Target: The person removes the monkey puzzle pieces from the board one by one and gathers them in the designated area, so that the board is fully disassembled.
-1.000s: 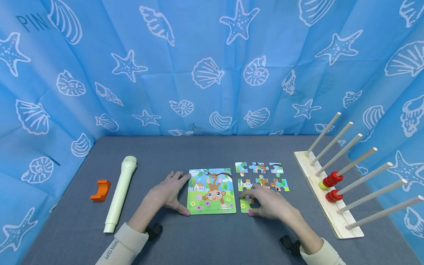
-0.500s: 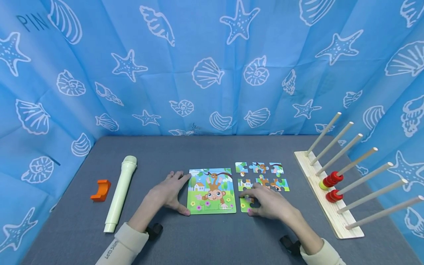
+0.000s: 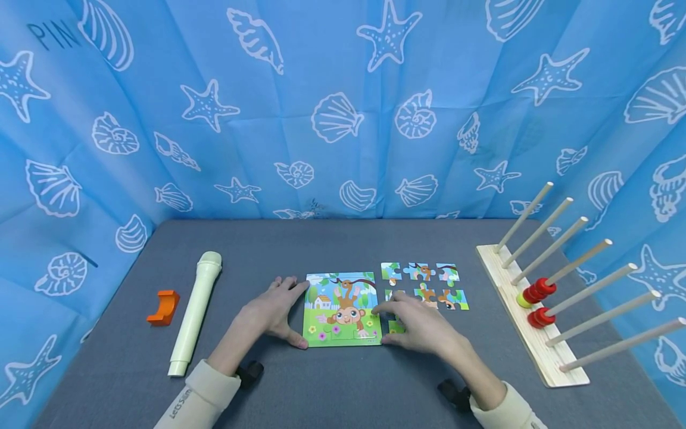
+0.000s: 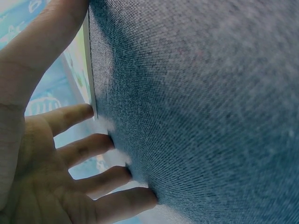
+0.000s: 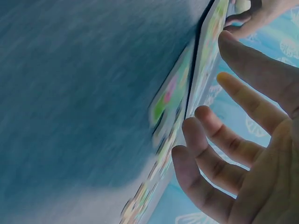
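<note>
A square monkey-picture puzzle board (image 3: pixel 344 307) lies flat on the grey cloth between the hands. My left hand (image 3: pixel 273 313) rests at its left side, with the thumb and index finger at the edge; the left wrist view shows the fingers (image 4: pixel 84 149) spread and fairly straight. Over on the right, my right hand (image 3: pixel 420 325) has its thumb and index tips at the board's right edge, holding no loose piece. Beneath that hand a green jigsaw piece (image 3: pixel 396 327) is partly hidden. Its fingers (image 5: pixel 224 130) are spread and slightly bent in the right wrist view.
More jigsaw pieces (image 3: pixel 447 273) lie in rows right of the board. A wooden peg stand (image 3: pixel 530 322) with red and yellow rings stands at the far right. On the left are a pale green toy microphone (image 3: pixel 195 316) and an orange arch block (image 3: pixel 164 308). Blue curtain (image 3: pixel 343 161) hangs behind.
My right hand has shifted left, from the lower green jigsaw piece to the board's right edge. The left hand and the board stay in place.
</note>
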`<action>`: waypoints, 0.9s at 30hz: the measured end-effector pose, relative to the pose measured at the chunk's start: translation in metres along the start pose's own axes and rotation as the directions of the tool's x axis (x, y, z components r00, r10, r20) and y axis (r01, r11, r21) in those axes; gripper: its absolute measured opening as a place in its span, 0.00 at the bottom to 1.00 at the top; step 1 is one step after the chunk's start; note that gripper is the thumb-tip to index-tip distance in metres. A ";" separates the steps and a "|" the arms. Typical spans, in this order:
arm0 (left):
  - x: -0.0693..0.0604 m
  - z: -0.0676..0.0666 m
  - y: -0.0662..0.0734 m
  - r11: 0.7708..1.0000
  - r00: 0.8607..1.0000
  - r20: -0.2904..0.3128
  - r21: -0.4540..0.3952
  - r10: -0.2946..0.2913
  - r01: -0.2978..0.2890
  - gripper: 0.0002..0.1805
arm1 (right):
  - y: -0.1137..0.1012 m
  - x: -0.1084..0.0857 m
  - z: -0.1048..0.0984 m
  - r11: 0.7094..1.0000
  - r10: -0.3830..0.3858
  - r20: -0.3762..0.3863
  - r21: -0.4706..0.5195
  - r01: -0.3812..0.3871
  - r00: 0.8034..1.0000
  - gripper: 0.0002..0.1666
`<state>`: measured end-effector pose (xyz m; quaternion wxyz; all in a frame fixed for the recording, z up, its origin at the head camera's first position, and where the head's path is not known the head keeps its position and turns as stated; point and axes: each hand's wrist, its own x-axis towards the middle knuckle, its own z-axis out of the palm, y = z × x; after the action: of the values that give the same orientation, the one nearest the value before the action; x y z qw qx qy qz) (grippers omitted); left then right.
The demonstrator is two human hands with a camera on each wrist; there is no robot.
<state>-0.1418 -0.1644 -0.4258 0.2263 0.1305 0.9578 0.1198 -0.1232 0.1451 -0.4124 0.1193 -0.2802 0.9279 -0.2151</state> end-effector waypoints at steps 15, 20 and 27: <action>0.001 0.001 -0.001 1.000 1.000 0.003 0.002 0.003 -0.003 0.69 | -0.032 0.026 0.016 0.994 -0.096 0.047 0.061 0.093 0.994 0.28; 0.001 0.000 -0.001 1.000 1.000 0.012 -0.007 0.003 -0.003 0.69 | -0.039 0.034 0.021 0.993 -0.098 0.070 0.067 0.093 0.993 0.29; 0.001 0.000 -0.001 1.000 1.000 0.021 -0.011 -0.003 0.004 0.69 | -0.046 0.042 0.026 0.994 -0.097 0.083 0.048 0.094 0.992 0.30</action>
<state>-0.1430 -0.1649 -0.4263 0.2374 0.1289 0.9549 0.1232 -0.1269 0.0776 -0.4182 0.1544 -0.3305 0.9026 -0.2286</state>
